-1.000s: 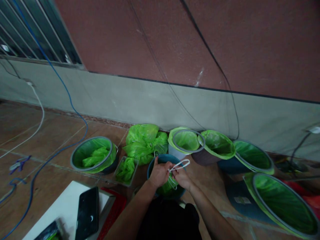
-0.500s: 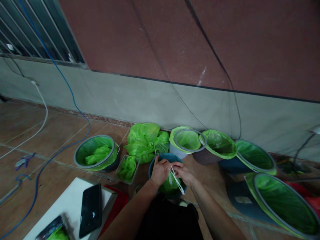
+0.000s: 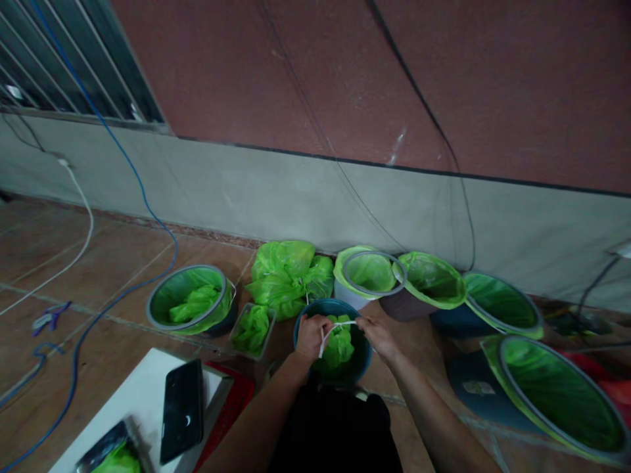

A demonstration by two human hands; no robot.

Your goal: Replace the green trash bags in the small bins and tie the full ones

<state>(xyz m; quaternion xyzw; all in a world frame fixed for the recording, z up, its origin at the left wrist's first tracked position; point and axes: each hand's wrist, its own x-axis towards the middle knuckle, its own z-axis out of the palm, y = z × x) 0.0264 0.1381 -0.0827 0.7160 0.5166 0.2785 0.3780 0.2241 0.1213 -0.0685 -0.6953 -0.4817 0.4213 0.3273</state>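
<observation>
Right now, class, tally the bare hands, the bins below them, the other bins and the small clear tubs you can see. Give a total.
Hands: 2
Bin below the hands: 1
Other bins: 5
Small clear tub: 1
Total: 9

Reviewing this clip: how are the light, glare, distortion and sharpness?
Head view: dim overall; head view: a small bright glint on the black phone; head view: the lower-right bucket looks stretched toward the frame edge, probably lens distortion; head view: the white string between left hand and right hand is soft, its fine detail unclear.
</observation>
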